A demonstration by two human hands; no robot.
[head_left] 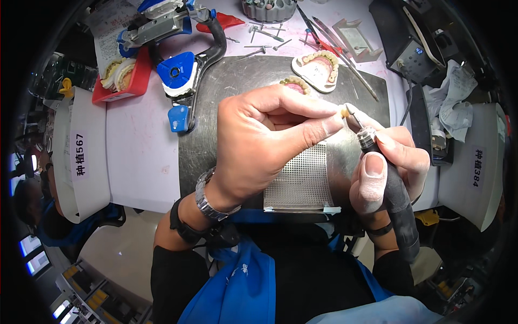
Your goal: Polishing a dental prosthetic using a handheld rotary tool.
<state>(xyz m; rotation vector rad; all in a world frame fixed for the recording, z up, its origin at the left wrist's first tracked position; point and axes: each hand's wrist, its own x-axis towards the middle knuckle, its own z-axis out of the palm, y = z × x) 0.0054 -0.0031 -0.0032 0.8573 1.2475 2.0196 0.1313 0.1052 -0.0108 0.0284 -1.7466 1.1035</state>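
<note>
Yellowish piece between both hands

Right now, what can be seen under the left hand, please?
Below the left hand is a grey board. A perforated sheet and, beyond the hand, a tooth model show partly; the hand covers the rest. What else it hides cannot be seen.

Dressed, lower centre of the frame, in black top, black sleeves and blue garment with small white marking; wearing silver link band and wide black strap on left forearm, thin dark band on right.
</note>
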